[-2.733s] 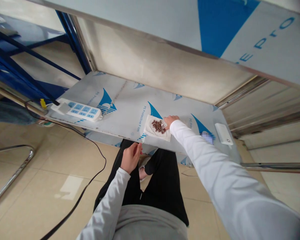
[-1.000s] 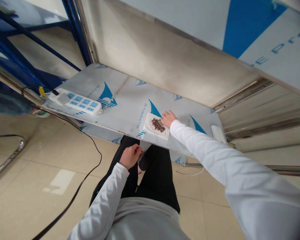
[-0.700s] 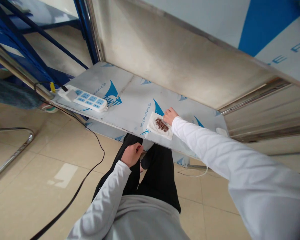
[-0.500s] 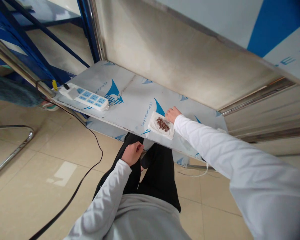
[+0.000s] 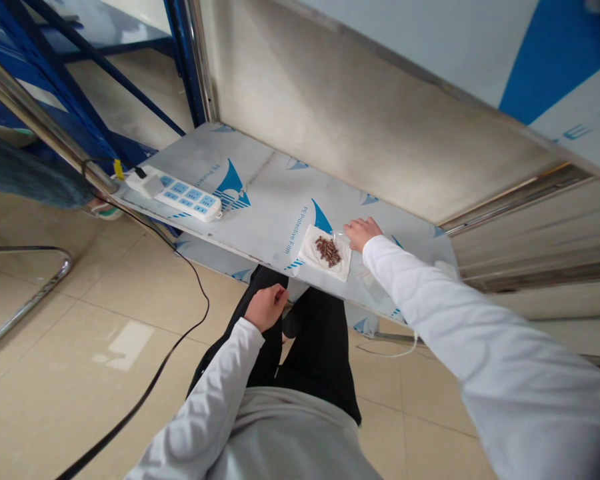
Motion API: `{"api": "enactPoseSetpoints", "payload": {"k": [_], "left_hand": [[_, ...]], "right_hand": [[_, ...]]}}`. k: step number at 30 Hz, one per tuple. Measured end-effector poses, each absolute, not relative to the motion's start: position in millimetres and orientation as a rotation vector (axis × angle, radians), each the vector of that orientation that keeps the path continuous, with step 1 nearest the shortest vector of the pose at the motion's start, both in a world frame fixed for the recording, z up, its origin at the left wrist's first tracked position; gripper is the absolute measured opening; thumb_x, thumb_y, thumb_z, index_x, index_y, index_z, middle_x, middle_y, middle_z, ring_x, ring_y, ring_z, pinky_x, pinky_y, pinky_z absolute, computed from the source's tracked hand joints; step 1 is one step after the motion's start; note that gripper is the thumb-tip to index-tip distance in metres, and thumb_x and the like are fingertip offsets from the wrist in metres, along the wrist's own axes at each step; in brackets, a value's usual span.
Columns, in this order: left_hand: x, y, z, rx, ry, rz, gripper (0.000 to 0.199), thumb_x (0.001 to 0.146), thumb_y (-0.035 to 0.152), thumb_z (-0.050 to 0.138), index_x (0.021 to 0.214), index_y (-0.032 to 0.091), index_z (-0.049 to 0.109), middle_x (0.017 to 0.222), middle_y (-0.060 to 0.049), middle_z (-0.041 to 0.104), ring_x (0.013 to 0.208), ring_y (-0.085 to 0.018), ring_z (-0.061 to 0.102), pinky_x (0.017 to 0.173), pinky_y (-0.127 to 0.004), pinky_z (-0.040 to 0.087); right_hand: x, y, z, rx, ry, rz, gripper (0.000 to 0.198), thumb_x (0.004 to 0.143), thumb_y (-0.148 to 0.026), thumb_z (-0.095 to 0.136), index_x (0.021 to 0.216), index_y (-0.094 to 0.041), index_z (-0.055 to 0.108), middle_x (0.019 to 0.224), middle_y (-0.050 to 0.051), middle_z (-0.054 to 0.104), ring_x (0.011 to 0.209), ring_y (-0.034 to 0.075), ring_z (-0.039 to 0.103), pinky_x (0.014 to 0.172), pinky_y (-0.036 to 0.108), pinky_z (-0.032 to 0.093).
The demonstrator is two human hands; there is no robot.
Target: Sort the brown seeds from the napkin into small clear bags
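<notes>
On the shelf's front part lies a square white pad (image 5: 310, 253), perhaps folded cloth or tissue. A heap of small brown rod-like pieces (image 5: 329, 251), too small to name surely, sits on it. My right hand (image 5: 363, 233) is just right of the pad, low over the shelf, with its fingers bent together. At its fingertips shows a small clear plastic piece (image 5: 339, 237), faint against the shelf. My left hand (image 5: 267, 307) is curled closed above my left thigh, before the shelf edge, apart from the pad; no object shows in it.
The film-covered metal shelf (image 5: 265, 233) carries a white power strip (image 5: 185, 199) with a plugged-in adapter at left. A black cable (image 5: 180, 337) runs down to the floor. Another shelf (image 5: 430, 40) overhangs at upper right. Someone's trouser leg (image 5: 30, 173) is at far left.
My right hand has moved slightly right, away from the brown pieces, and more of the pad shows. The clear piece is now visible at its fingertips. My left hand stays put.
</notes>
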State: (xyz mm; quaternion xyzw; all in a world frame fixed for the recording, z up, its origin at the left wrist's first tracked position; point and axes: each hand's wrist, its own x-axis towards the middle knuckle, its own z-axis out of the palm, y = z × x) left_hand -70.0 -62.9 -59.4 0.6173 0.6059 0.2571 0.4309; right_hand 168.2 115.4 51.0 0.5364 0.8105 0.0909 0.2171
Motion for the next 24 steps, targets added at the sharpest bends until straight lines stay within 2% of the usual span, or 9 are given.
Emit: {"api": "enactPoseSetpoints", "payload": {"k": [2, 4, 9, 12, 14, 17, 19, 22, 24], "left_hand": [[-65, -63, -56, 1.511, 1.501, 0.708, 0.022, 0.086, 0.034, 0.049, 0.083, 0.019, 0.064, 0.079, -0.004, 0.071, 0.071, -0.016, 0.065, 0.066, -0.024, 0.046], [-57, -61, -48, 1.409, 1.465, 0.851, 0.024, 0.084, 0.04, 0.053, 0.089, 0.019, 0.064, 0.084, -0.005, 0.071, 0.07, -0.015, 0.064, 0.063, -0.024, 0.047], [-22, -39, -20, 1.122, 1.241, 1.133, 0.038, 0.079, 0.048, 0.061, 0.099, 0.016, 0.065, 0.097, -0.008, 0.07, 0.079, -0.016, 0.065, 0.068, -0.024, 0.05], [-6, -26, -3, 1.069, 1.156, 1.192, 0.035, 0.076, 0.046, 0.065, 0.087, 0.013, 0.066, 0.08, -0.006, 0.07, 0.071, -0.015, 0.065, 0.067, -0.025, 0.05], [-1, -22, 7, 1.069, 1.112, 1.181, 0.034, 0.075, 0.045, 0.066, 0.082, 0.012, 0.065, 0.072, -0.005, 0.068, 0.066, -0.014, 0.063, 0.064, -0.024, 0.049], [-1, -19, 19, 1.229, 0.951, 0.98, 0.032, 0.073, 0.044, 0.068, 0.079, 0.012, 0.066, 0.071, -0.004, 0.068, 0.065, -0.013, 0.062, 0.064, -0.024, 0.049], [-1, -18, 24, 1.315, 0.876, 0.856, 0.032, 0.073, 0.044, 0.069, 0.08, 0.013, 0.066, 0.072, -0.004, 0.068, 0.066, -0.013, 0.061, 0.065, -0.023, 0.048], [1, -18, 26, 1.353, 0.908, 0.867, 0.031, 0.077, 0.044, 0.065, 0.082, 0.013, 0.065, 0.072, -0.003, 0.067, 0.067, -0.012, 0.06, 0.067, -0.023, 0.047], [5, -17, 27, 1.376, 0.96, 0.915, 0.031, 0.079, 0.044, 0.063, 0.081, 0.013, 0.065, 0.071, -0.002, 0.066, 0.066, -0.011, 0.059, 0.066, -0.022, 0.046]], "right_hand": [[172, 103, 47, 1.599, 2.239, 0.222, 0.025, 0.076, -0.022, 0.062, 0.1, -0.014, 0.062, 0.1, 0.012, 0.068, 0.093, 0.023, 0.061, 0.079, 0.033, 0.04], [170, 81, 37, 1.833, 2.281, 0.06, 0.026, 0.077, -0.032, 0.061, 0.096, -0.015, 0.061, 0.087, 0.007, 0.069, 0.078, 0.018, 0.063, 0.069, 0.028, 0.043], [142, 0, 15, 2.631, 2.373, -0.846, 0.03, 0.064, -0.042, 0.07, 0.08, -0.019, 0.06, 0.063, -0.003, 0.062, 0.057, 0.014, 0.058, 0.059, 0.025, 0.045], [129, -38, 15, 2.792, 2.342, -1.173, 0.035, 0.059, -0.043, 0.074, 0.08, -0.019, 0.06, 0.063, -0.003, 0.062, 0.055, 0.014, 0.057, 0.057, 0.026, 0.045], [129, -50, 19, 2.722, 2.365, -1.563, 0.042, 0.058, -0.044, 0.076, 0.089, -0.019, 0.061, 0.074, 0.0, 0.067, 0.063, 0.015, 0.061, 0.06, 0.027, 0.048], [140, -55, 20, 2.687, 2.35, -2.162, 0.042, 0.069, -0.049, 0.07, 0.098, -0.02, 0.063, 0.094, 0.005, 0.071, 0.083, 0.019, 0.066, 0.071, 0.03, 0.052], [150, -53, 19, 2.888, 2.221, -2.307, 0.038, 0.073, -0.052, 0.065, 0.089, -0.018, 0.067, 0.09, 0.006, 0.072, 0.084, 0.02, 0.067, 0.074, 0.03, 0.052], [159, -50, 20, 3.162, 1.924, -2.356, 0.04, 0.069, -0.055, 0.068, 0.08, -0.015, 0.069, 0.079, 0.007, 0.073, 0.076, 0.021, 0.069, 0.061, 0.028, 0.053], [162, -51, 23, 3.164, 1.792, -2.44, 0.043, 0.065, -0.054, 0.072, 0.083, -0.015, 0.07, 0.079, 0.008, 0.073, 0.07, 0.02, 0.069, 0.054, 0.026, 0.051]]}}
